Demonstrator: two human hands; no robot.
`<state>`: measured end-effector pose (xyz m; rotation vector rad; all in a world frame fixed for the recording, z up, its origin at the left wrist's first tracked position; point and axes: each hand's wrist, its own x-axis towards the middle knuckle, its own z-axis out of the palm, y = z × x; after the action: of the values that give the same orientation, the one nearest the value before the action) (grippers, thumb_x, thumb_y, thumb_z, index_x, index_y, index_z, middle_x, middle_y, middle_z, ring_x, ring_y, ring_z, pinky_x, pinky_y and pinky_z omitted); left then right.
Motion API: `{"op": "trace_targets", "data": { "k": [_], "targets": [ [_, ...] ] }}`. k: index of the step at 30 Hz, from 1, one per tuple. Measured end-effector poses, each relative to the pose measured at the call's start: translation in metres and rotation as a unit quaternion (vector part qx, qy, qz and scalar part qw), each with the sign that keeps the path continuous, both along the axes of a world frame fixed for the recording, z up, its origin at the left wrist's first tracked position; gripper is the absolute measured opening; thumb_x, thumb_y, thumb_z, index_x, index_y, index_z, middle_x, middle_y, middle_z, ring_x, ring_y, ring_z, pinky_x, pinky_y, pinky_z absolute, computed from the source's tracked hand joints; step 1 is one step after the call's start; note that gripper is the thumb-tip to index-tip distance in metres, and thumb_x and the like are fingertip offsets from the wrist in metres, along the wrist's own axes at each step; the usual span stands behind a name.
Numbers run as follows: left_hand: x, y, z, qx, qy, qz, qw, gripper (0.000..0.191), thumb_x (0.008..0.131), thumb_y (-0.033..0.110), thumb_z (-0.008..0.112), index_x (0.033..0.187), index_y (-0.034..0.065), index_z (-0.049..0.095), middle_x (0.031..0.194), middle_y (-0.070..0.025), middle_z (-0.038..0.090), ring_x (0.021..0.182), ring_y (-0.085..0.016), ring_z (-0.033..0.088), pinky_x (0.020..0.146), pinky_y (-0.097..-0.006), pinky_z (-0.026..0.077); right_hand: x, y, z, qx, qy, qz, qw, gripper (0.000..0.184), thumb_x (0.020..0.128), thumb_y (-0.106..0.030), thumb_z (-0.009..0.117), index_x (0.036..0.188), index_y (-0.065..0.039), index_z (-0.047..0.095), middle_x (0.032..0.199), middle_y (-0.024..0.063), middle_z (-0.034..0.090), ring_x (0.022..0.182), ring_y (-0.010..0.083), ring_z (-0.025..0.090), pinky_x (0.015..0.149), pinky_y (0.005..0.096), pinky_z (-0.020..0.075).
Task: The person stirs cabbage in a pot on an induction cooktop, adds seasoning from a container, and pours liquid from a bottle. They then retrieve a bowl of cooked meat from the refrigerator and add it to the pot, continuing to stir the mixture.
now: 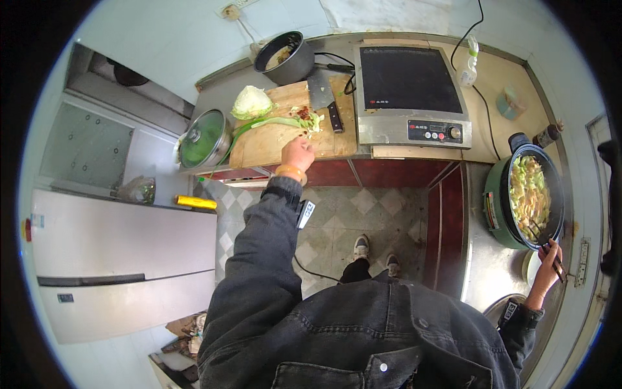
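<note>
My left hand [298, 154] is over the front edge of a wooden cutting board [272, 141], its fingers bent near small chopped bits; whether it pinches any is too small to tell. On the board lie a piece of cabbage [251, 103], a green onion [277, 120], dried red bits [304, 114] and a cleaver [320, 92] with a black handle. At the far right, my right hand [549, 262] holds dark chopsticks [558, 266], their tips in the shredded cabbage [528, 194] inside a green electric pot [496, 204].
Behind the board stands a dark pot [286, 61]. A glass-lidded pan [206, 138] is at its left, an induction cooker [413, 97] at its right. A spray bottle [468, 68], a small tub [510, 103] and a dark bottle [547, 135] stand farther right. A white bowl [531, 267] sits beside the green pot.
</note>
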<state>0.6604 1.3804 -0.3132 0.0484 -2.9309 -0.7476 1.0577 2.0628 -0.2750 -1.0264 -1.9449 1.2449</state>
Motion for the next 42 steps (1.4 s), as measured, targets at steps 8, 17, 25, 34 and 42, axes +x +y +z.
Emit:
{"op": "trace_targets", "data": {
  "k": [8,17,25,34,42],
  "targets": [
    [-0.096,0.019,-0.052,-0.020,-0.027,-0.034,0.999,0.038,0.084,0.020,0.074,0.121,0.0112,0.070,0.126,-0.0186,0.061,0.110,-0.040,0.065,0.092,-0.0482,0.055,0.001,-0.029,-0.020,-0.052,0.015,-0.072,0.996,0.036,0.107,-0.034,0.061,0.123,-0.003,0.071,0.110,0.0097,0.071,0.090,0.0169,0.071,0.083,0.0287,0.0603],
    [-0.140,0.019,-0.069,-0.178,-0.003,-0.146,0.973,0.048,0.080,0.004,0.072,0.126,-0.0006,0.060,0.134,-0.0279,0.056,0.124,-0.047,0.056,0.107,-0.0493,0.047,-0.031,-0.079,-0.001,-0.050,0.082,-0.074,0.993,0.028,0.107,-0.027,0.062,0.113,-0.002,0.074,0.096,0.0082,0.073,0.080,0.0156,0.072,0.071,0.0285,0.0602],
    [-0.180,-0.022,-0.094,-0.151,0.006,-0.121,0.981,0.024,0.078,0.003,0.071,0.102,0.0033,0.067,0.112,-0.0256,0.067,0.108,-0.043,0.063,0.096,-0.0460,0.050,-0.037,-0.076,-0.006,-0.066,0.067,-0.126,0.988,0.028,0.108,-0.029,0.059,0.114,-0.005,0.073,0.096,0.0090,0.073,0.081,0.0161,0.073,0.073,0.0285,0.0608],
    [-0.229,-0.109,-0.049,0.238,-0.083,0.086,0.964,0.017,0.090,0.008,0.063,0.106,0.0043,0.069,0.085,-0.0084,0.067,0.079,-0.023,0.067,0.078,-0.0362,0.056,-0.031,-0.061,0.002,-0.078,0.068,-0.086,0.991,0.029,0.108,-0.028,0.059,0.113,-0.004,0.073,0.094,0.0087,0.073,0.078,0.0164,0.074,0.071,0.0278,0.0602],
    [-0.126,0.060,0.137,0.358,0.005,-0.209,0.910,0.023,0.100,0.008,0.061,0.121,-0.0024,0.063,0.115,-0.0088,0.062,0.104,-0.017,0.060,0.091,-0.0288,0.052,-0.006,-0.055,-0.002,-0.200,0.112,-0.139,0.963,0.040,0.099,-0.036,0.072,0.124,-0.005,0.067,0.100,0.0079,0.072,0.081,0.0167,0.073,0.068,0.0295,0.0600]
  ]
}}
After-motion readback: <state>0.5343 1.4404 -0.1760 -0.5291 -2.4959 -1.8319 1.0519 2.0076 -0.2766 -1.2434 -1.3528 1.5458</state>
